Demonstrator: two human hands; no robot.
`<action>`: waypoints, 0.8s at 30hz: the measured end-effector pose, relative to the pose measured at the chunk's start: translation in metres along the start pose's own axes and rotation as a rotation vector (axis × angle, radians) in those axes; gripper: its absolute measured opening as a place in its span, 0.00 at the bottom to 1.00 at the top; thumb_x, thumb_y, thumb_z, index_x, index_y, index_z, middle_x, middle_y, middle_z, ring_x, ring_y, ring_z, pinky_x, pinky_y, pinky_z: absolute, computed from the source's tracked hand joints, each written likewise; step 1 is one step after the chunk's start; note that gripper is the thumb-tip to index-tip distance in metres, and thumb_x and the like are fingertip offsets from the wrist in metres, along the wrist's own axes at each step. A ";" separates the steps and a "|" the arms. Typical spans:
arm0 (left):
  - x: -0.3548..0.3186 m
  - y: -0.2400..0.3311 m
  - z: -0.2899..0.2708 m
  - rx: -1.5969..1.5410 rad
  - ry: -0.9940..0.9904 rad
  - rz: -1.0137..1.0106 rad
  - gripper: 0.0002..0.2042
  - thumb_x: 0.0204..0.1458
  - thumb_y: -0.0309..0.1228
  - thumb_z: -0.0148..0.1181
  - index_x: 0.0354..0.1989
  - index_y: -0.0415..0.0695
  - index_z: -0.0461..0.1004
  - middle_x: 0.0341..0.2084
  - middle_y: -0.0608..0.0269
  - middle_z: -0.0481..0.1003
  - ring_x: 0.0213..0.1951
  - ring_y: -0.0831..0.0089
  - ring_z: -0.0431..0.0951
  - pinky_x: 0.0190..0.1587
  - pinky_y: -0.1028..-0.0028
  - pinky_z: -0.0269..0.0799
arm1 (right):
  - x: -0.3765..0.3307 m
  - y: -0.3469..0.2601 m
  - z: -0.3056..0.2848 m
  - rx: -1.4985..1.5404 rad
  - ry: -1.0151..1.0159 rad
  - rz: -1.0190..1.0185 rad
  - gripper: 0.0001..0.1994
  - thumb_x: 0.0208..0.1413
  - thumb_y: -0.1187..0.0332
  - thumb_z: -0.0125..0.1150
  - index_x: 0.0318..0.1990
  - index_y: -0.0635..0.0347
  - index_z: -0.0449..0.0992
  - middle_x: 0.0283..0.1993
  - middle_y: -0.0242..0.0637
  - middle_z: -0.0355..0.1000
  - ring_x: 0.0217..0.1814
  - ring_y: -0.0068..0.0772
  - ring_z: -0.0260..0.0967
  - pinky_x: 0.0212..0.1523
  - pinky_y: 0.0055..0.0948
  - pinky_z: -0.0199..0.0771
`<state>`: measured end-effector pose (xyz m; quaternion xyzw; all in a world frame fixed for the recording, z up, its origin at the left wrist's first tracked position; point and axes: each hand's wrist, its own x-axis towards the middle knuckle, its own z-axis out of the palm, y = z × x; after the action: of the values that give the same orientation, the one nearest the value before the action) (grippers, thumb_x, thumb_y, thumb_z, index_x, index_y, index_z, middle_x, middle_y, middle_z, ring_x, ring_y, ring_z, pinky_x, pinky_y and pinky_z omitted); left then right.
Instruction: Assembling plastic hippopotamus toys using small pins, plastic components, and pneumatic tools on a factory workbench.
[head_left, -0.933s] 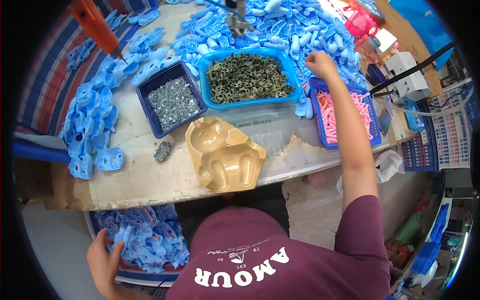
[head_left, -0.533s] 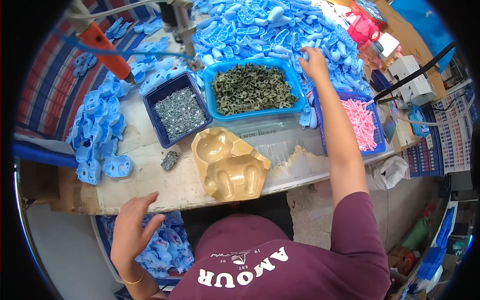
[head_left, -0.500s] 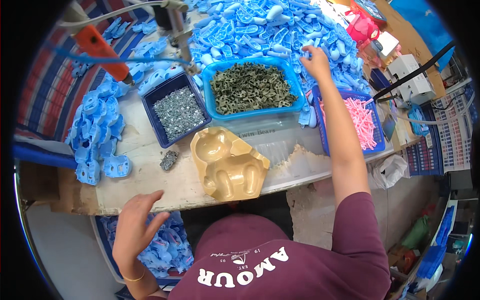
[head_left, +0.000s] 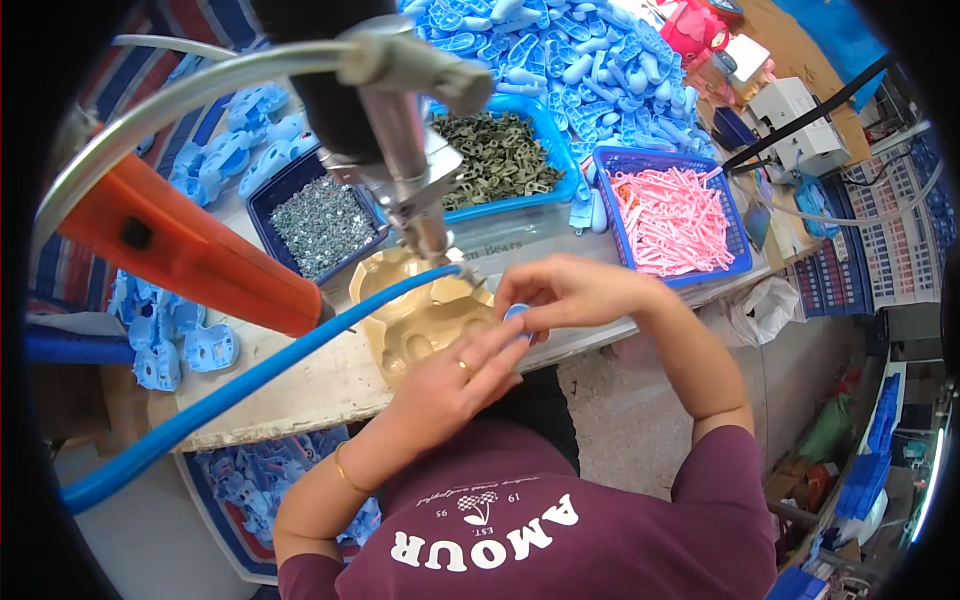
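Observation:
In front of my body both hands come together at the near edge of the bench. Between the fingertips is a small blue plastic piece (head_left: pixel 517 312), mostly covered by them. My right hand (head_left: pixel 585 292) pinches it from above. My left hand (head_left: pixel 450 388), a ring on one finger, has its fingers closed against the piece from the lower left. Just left of the hands lies a tan moulded fixture (head_left: pixel 430 325) with shaped hollows; nothing sits in the hollows that show. A metal-tipped hanging tool (head_left: pixel 400 140) partly hides its upper end.
An orange power tool (head_left: pixel 200 250) and a blue air hose (head_left: pixel 270 385) cross the left foreground. Behind stand a navy tray of screws (head_left: pixel 375 240), a blue tub of dark clips (head_left: pixel 572 165), a basket of pink sticks (head_left: pixel 745 265) and heaped blue parts (head_left: pixel 600 70).
My right hand has come back from the blue heap with a piece. My left hand has moved right to meet it. The hanging tools now look larger and lie farther into view.

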<state>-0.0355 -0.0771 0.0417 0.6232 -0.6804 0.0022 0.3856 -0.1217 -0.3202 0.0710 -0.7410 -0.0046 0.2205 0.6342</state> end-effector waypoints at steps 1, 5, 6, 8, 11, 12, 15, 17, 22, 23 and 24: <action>-0.003 -0.002 0.004 0.001 -0.001 0.003 0.22 0.50 0.27 0.69 0.56 0.41 0.75 0.56 0.56 0.76 0.47 0.59 0.81 0.41 0.67 0.81 | 0.000 0.001 0.002 0.080 -0.025 0.021 0.13 0.65 0.66 0.61 0.51 0.64 0.75 0.40 0.38 0.80 0.38 0.25 0.79 0.38 0.25 0.81; -0.016 -0.001 -0.002 -0.021 0.080 -0.011 0.19 0.50 0.26 0.71 0.52 0.39 0.78 0.50 0.54 0.79 0.42 0.60 0.83 0.40 0.67 0.82 | -0.007 -0.012 -0.044 0.056 0.137 0.150 0.13 0.66 0.65 0.59 0.51 0.64 0.76 0.40 0.35 0.80 0.36 0.24 0.79 0.38 0.25 0.79; -0.017 0.001 -0.006 -0.026 0.098 -0.059 0.18 0.50 0.25 0.71 0.51 0.39 0.78 0.47 0.54 0.80 0.41 0.59 0.83 0.41 0.66 0.82 | -0.004 -0.001 -0.076 -0.022 0.328 0.084 0.12 0.65 0.66 0.60 0.50 0.64 0.77 0.39 0.35 0.80 0.36 0.25 0.79 0.37 0.25 0.79; -0.016 0.004 -0.011 -0.018 0.108 -0.069 0.19 0.49 0.25 0.72 0.50 0.39 0.79 0.46 0.53 0.80 0.41 0.59 0.83 0.41 0.66 0.82 | 0.003 0.025 -0.138 -0.275 0.726 0.018 0.12 0.63 0.67 0.61 0.48 0.64 0.79 0.38 0.36 0.81 0.36 0.26 0.80 0.36 0.26 0.79; -0.014 0.006 -0.015 -0.004 0.120 -0.085 0.18 0.49 0.24 0.72 0.50 0.39 0.79 0.45 0.53 0.81 0.42 0.59 0.83 0.41 0.66 0.82 | 0.023 0.051 -0.204 -0.710 1.138 -0.004 0.11 0.57 0.70 0.62 0.46 0.62 0.80 0.39 0.41 0.81 0.40 0.34 0.82 0.39 0.31 0.80; -0.016 0.007 -0.017 0.003 0.122 -0.100 0.18 0.49 0.24 0.72 0.49 0.39 0.79 0.45 0.53 0.81 0.42 0.59 0.83 0.41 0.66 0.82 | 0.037 0.054 -0.215 -0.708 1.134 -0.016 0.11 0.57 0.70 0.62 0.46 0.62 0.80 0.39 0.41 0.81 0.40 0.34 0.82 0.39 0.31 0.80; -0.025 0.008 -0.023 0.031 0.120 -0.149 0.17 0.49 0.24 0.72 0.49 0.38 0.79 0.46 0.53 0.81 0.42 0.59 0.83 0.42 0.66 0.82 | 0.075 0.052 -0.230 -0.906 1.196 -0.140 0.16 0.53 0.76 0.56 0.49 0.54 0.81 0.51 0.44 0.79 0.50 0.50 0.78 0.51 0.44 0.78; -0.030 0.008 -0.026 0.035 0.126 -0.176 0.17 0.49 0.23 0.71 0.49 0.38 0.80 0.46 0.53 0.81 0.42 0.59 0.83 0.43 0.66 0.82 | 0.095 0.045 -0.233 -1.015 1.376 -0.024 0.24 0.53 0.76 0.56 0.58 0.46 0.76 0.64 0.46 0.70 0.58 0.54 0.74 0.56 0.46 0.76; -0.040 0.008 -0.030 0.043 0.143 -0.212 0.18 0.48 0.23 0.71 0.49 0.38 0.79 0.45 0.53 0.81 0.43 0.59 0.83 0.43 0.65 0.82 | 0.108 0.041 -0.263 -1.328 1.178 0.109 0.32 0.52 0.82 0.54 0.66 0.43 0.69 0.74 0.45 0.57 0.62 0.56 0.70 0.57 0.48 0.76; -0.039 0.006 -0.029 0.038 0.143 -0.200 0.18 0.48 0.23 0.71 0.49 0.38 0.80 0.45 0.53 0.81 0.42 0.59 0.83 0.43 0.65 0.82 | 0.100 0.054 -0.282 -1.389 1.146 0.081 0.31 0.54 0.82 0.53 0.66 0.43 0.69 0.72 0.46 0.61 0.61 0.55 0.71 0.57 0.48 0.76; -0.043 0.006 -0.030 0.052 0.148 -0.220 0.18 0.48 0.23 0.71 0.49 0.38 0.80 0.45 0.53 0.81 0.42 0.59 0.83 0.43 0.66 0.82 | 0.107 0.048 -0.277 -1.386 1.150 0.134 0.26 0.57 0.79 0.51 0.63 0.45 0.71 0.68 0.48 0.65 0.59 0.55 0.72 0.55 0.49 0.76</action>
<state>-0.0284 -0.0245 0.0430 0.7019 -0.5774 0.0233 0.4164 0.0538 -0.5592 0.0184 -0.9516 0.2244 -0.1996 -0.0644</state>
